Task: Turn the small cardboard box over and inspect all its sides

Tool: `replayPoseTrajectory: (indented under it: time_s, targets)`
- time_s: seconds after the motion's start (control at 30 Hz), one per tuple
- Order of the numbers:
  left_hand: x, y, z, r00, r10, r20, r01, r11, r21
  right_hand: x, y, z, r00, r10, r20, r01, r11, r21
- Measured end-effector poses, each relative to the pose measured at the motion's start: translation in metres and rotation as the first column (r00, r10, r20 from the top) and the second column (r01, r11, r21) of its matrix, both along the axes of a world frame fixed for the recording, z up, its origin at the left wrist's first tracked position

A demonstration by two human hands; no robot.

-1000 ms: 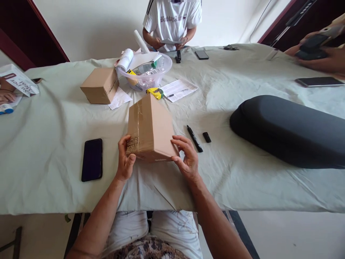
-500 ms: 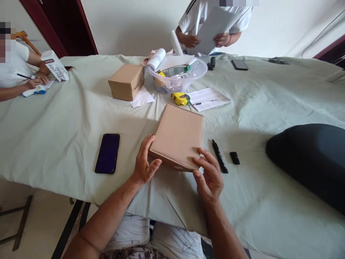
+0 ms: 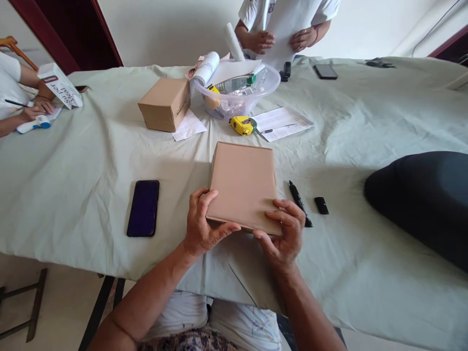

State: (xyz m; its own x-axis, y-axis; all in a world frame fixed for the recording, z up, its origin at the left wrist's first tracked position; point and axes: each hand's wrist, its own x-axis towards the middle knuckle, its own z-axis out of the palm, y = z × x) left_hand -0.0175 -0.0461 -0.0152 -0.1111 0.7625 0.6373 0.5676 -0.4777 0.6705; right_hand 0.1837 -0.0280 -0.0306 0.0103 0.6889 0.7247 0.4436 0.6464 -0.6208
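Observation:
A closed brown cardboard box (image 3: 243,183) sits in front of me on the cloth-covered table. My left hand (image 3: 203,222) grips its near left corner, thumb along the front edge and fingers at the left side. At the near right corner, my right hand (image 3: 287,229) has its fingertips on the top and its thumb against the front. Just right of that hand lies an uncapped black marker (image 3: 300,202), with its black cap (image 3: 321,205) beside it. To the left of the box rests a dark phone (image 3: 143,208).
Behind the box are a yellow tape measure (image 3: 242,125), a paper with a pen (image 3: 285,124), a filled plastic basin (image 3: 237,100) and a second cardboard box (image 3: 164,105). A large black object (image 3: 420,200) stands at right. Two other people are at the table's far side and left end.
The box has turned slightly and sits squarer to me. My left thumb has moved right along its front edge, and the left fingers have come onto its near left corner. The view has shifted slightly.

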Motion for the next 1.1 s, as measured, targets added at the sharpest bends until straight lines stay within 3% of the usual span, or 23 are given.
replayPoseTrajectory:
  time_s: [0.27, 0.57, 0.97, 1.1]
  targets:
    - [0.0052, 0.0000, -0.0009, 0.997, -0.067, 0.041, 0.067, 0.998, -0.006, -0.0024, 0.0025, -0.0010, 0.996, -0.075, 0.055, 0.067, 0.989, 0.133]
    - [0.0027, 0.0015, -0.0006, 0.997, -0.061, 0.051, 0.063, 0.997, -0.043, -0.0061, -0.0022, 0.0018, 0.995, -0.042, -0.095, 0.041, 0.999, -0.009]
    - [-0.0015, 0.0035, -0.0018, 0.998, -0.050, 0.047, 0.053, 0.997, -0.064, -0.0065, 0.0001, 0.0027, 0.997, -0.033, -0.073, 0.033, 0.999, -0.003]
    - [-0.0022, 0.0050, -0.0037, 0.998, -0.051, 0.041, 0.053, 0.998, -0.036, -0.0051, 0.0018, 0.0010, 1.000, -0.006, -0.030, 0.007, 0.999, 0.053]
